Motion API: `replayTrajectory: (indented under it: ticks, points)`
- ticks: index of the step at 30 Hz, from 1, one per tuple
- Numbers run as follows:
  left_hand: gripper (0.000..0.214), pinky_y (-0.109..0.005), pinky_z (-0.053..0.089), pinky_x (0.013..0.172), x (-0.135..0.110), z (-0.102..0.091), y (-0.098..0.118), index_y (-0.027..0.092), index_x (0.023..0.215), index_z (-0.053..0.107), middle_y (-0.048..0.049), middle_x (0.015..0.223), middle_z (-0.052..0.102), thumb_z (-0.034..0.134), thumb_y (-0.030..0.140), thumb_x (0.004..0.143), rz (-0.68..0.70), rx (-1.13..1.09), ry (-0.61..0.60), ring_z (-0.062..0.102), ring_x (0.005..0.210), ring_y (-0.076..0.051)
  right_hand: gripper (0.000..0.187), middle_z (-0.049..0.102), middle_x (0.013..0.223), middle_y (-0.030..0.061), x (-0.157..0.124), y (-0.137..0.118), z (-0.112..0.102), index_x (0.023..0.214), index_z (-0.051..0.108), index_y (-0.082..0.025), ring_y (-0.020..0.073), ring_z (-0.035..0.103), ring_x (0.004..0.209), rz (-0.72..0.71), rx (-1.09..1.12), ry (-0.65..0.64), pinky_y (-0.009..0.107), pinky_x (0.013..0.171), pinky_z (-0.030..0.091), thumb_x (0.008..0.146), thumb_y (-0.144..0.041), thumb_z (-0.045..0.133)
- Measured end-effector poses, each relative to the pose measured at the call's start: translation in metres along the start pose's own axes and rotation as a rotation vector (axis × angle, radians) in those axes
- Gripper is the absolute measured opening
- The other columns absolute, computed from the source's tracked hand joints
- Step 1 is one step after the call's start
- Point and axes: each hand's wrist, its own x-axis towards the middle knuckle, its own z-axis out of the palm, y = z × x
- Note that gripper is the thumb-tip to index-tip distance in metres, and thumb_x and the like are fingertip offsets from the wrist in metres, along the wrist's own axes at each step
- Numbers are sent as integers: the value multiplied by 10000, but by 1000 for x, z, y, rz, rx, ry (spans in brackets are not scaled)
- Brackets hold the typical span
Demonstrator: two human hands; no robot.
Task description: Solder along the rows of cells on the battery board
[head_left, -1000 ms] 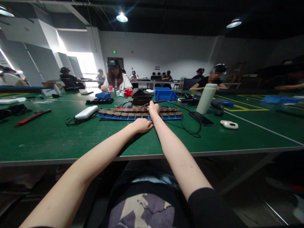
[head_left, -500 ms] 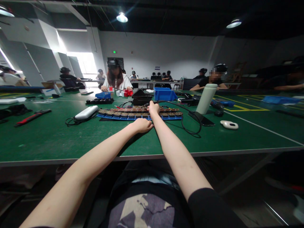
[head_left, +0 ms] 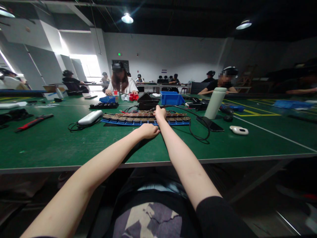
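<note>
A long, slightly curved blue strip assembly (head_left: 128,123) with rows of copper-coloured rods lies across the table in front of me. My right hand (head_left: 160,113) is closed above its middle, on a slim dark corded tool (head_left: 154,109); its working tip is too small to make out. The tool's black cable (head_left: 178,107) runs off to the right and loops down onto the tabletop. My left hand (head_left: 149,131) rests at the strip's near edge, fingers curled under. What those fingers grip, if anything, is hidden from view.
A white power bank (head_left: 90,117) sits left of the strip, beside a red-black tool (head_left: 34,123). To the right are a pale green bottle (head_left: 215,104), a phone (head_left: 213,125) and a small white device (head_left: 239,130). Blue bin (head_left: 172,98) stands behind. A person (head_left: 121,82) works opposite.
</note>
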Motion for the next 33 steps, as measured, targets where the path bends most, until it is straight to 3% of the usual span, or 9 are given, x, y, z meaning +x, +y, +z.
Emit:
replayTrajectory:
  ticks: [5,15,28,33]
  points:
    - [485,-349,489,784,-1,-2,0,148,1054,619,-148,1004,685,227,411,943,-2,-1,-7,652,939,-271,204,622,678,43,-2,-2,3,791,573,-197,220,631,725,55,-45,77,339,596,515,801,-372,467]
    - [470,-340,484,802,0,-1,0,147,1042,625,-147,1011,683,246,407,940,-10,-23,-1,649,950,-264,196,591,594,16,-5,-4,9,747,577,-196,194,632,674,-21,1,39,306,595,515,808,-335,453]
    - [471,-343,485,814,1,2,-1,148,1041,624,-145,1017,682,245,409,939,-1,-22,9,651,946,-261,214,578,532,0,-7,-4,7,678,591,-190,193,622,585,44,-36,10,330,577,523,788,-344,490]
    - [464,-369,488,808,0,-1,0,149,1042,623,-152,1025,678,247,401,941,-2,-24,5,651,943,-281,217,557,501,-11,-1,3,8,671,587,-196,192,609,563,-12,12,-13,348,569,525,782,-353,486]
